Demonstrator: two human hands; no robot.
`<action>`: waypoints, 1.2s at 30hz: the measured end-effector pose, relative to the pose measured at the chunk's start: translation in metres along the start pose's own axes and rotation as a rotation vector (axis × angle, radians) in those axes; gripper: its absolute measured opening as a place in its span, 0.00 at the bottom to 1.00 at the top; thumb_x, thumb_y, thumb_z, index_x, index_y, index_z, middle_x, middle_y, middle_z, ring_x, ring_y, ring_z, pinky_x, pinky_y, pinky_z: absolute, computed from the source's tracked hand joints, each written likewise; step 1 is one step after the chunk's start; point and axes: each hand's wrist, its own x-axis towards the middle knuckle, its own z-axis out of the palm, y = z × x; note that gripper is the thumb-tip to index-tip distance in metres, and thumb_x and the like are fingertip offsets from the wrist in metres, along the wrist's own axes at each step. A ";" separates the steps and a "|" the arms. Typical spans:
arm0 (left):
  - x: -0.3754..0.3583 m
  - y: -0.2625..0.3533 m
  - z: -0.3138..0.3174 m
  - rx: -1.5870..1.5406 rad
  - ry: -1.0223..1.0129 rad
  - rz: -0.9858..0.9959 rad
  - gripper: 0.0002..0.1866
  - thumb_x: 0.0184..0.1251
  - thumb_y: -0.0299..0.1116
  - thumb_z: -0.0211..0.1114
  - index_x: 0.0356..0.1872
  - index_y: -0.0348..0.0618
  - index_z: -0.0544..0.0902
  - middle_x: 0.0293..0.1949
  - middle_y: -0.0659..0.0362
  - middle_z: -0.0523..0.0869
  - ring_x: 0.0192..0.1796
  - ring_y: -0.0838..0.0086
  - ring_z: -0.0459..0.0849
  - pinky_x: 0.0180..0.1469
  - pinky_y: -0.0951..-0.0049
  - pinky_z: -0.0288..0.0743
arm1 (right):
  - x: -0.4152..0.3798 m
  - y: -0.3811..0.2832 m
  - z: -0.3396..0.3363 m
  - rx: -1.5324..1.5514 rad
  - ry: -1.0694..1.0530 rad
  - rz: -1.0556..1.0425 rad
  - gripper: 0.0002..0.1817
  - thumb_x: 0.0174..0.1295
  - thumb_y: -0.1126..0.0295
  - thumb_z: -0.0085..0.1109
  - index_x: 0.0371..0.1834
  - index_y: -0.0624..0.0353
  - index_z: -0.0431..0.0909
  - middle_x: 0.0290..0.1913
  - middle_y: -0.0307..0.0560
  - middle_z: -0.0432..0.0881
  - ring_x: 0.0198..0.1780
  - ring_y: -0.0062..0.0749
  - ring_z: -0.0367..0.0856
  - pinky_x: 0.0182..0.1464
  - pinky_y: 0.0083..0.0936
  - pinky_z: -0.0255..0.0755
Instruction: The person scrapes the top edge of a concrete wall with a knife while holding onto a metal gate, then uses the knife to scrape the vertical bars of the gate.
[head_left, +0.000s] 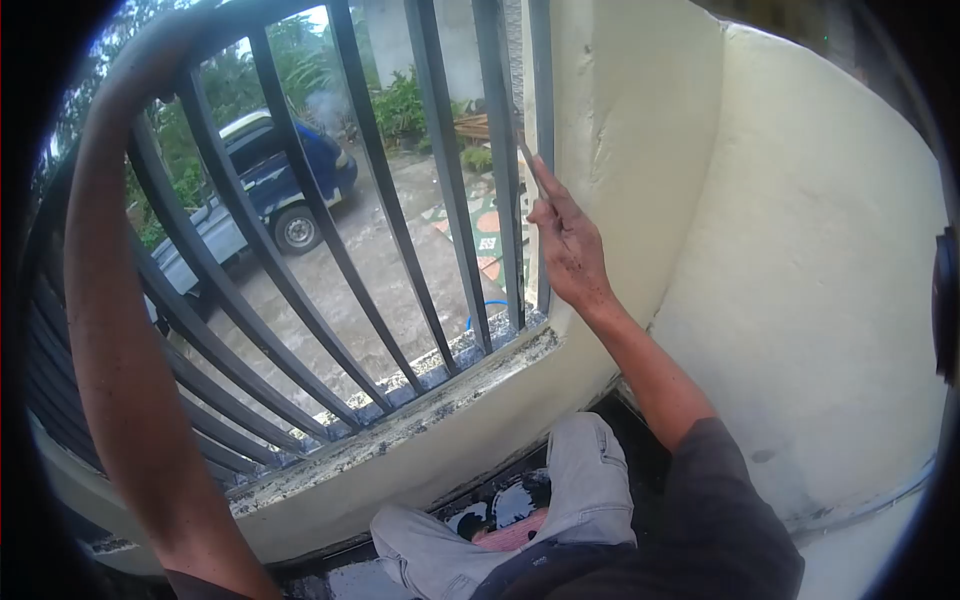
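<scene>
My right hand [572,245] is closed on a thin, flat, dark piece [526,152], held upright beside the rightmost bars and the pale wall's edge. I cannot make out exactly what the piece is. At the upper left, my left hand [180,45] is at the top of the dark metal railing [375,160]; its fingers are mostly hidden and dark. The bars run down to a cream ledge [400,425] with flaked, speckled paint along its top.
A curved cream wall [810,240] stands at the right. Below are my bent knees in grey trousers [590,480] above a dark, wet floor. Beyond the bars are a blue and white vehicle [275,180], plants [400,110], stacked wood and patterned tiles [485,235].
</scene>
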 end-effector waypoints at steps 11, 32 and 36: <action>0.016 0.015 0.004 -0.126 0.108 -0.146 0.43 0.75 0.71 0.41 0.40 0.38 0.89 0.23 0.50 0.85 0.26 0.63 0.87 0.47 0.62 0.81 | 0.098 -0.039 0.011 0.068 0.233 -0.312 0.23 0.77 0.58 0.53 0.74 0.36 0.73 0.26 0.49 0.76 0.28 0.30 0.75 0.40 0.34 0.74; 0.018 0.021 0.016 0.118 0.032 -0.214 0.33 0.76 0.26 0.56 0.79 0.62 0.62 0.21 0.52 0.83 0.22 0.67 0.88 0.28 0.60 0.86 | 0.116 -0.037 0.000 -0.003 0.162 -0.283 0.23 0.78 0.59 0.52 0.75 0.39 0.72 0.24 0.41 0.72 0.28 0.22 0.70 0.40 0.26 0.73; -0.037 0.116 0.021 -0.033 0.906 0.003 0.18 0.75 0.46 0.63 0.51 0.42 0.84 0.56 0.53 0.86 0.54 0.59 0.87 0.54 0.51 0.81 | 0.119 -0.041 0.006 -0.004 0.217 -0.368 0.23 0.78 0.60 0.52 0.75 0.39 0.72 0.25 0.40 0.75 0.28 0.22 0.72 0.40 0.26 0.74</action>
